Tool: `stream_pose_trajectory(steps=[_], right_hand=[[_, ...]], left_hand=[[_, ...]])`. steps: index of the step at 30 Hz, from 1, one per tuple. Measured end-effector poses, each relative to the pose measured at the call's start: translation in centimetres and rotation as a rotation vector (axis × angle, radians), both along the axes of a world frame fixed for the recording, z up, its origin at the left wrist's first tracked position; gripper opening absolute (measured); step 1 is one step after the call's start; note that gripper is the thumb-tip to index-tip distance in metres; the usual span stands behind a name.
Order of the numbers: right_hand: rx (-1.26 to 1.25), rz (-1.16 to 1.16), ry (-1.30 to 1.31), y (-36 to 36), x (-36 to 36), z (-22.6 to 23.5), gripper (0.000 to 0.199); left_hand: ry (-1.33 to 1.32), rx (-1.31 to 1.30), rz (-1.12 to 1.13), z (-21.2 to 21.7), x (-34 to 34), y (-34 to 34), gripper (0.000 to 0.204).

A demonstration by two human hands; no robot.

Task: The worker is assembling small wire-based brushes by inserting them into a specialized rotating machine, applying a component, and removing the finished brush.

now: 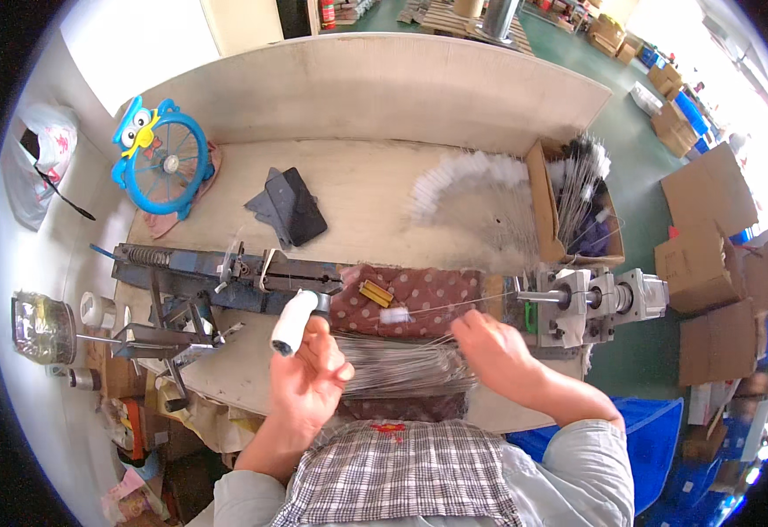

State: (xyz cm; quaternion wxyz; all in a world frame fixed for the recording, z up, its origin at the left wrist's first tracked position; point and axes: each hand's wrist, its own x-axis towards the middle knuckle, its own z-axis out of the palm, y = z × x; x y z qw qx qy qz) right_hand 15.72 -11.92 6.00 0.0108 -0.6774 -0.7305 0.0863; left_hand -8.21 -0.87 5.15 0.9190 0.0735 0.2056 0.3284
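My left hand grips the white handle of a lever on a dark metal bench machine. My right hand reaches down to a flat bundle of thin metal wires lying in front of me, its fingers touching the wires' right end. Just above, one thin wire with a small white tuft stretches across from the machine to a grey metal chuck at the right. A dotted brown cloth lies under that wire.
A fan of finished white-tipped wire brushes lies on the wooden bench, beside a cardboard box holding more. A blue owl-shaped fan and a black phone sit at the left. Cardboard cartons stand on the floor at right.
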Motion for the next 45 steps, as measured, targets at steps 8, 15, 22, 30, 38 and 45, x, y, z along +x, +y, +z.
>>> stream_pose_trajectory(steps=[8,15,22,30,38,45], right_hand=[[0.515,-0.451,0.178,-0.9,8.0,6.9,0.014],[0.522,-0.370,0.466,1.2,6.7,3.6,0.018],[0.606,-0.364,0.404,1.1,8.4,0.4,0.013],[0.309,-0.228,0.412,1.8,8.1,1.9,0.012],[0.490,0.198,0.556,10.5,-0.3,-0.6,0.008],[0.431,0.103,0.360,13.5,-4.6,-1.9,0.007]], left_hand=[[0.329,0.645,-0.577,1.8,4.4,-1.0,0.025],[1.051,2.060,-0.070,-4.7,17.3,0.0,0.012],[1.285,2.287,-0.173,-5.4,21.3,2.0,0.008],[1.214,2.316,0.076,-7.3,17.1,2.9,0.022],[1.167,1.758,0.094,-4.6,4.3,-0.3,0.012],[0.791,0.523,0.082,-5.5,-1.3,1.4,0.031]])
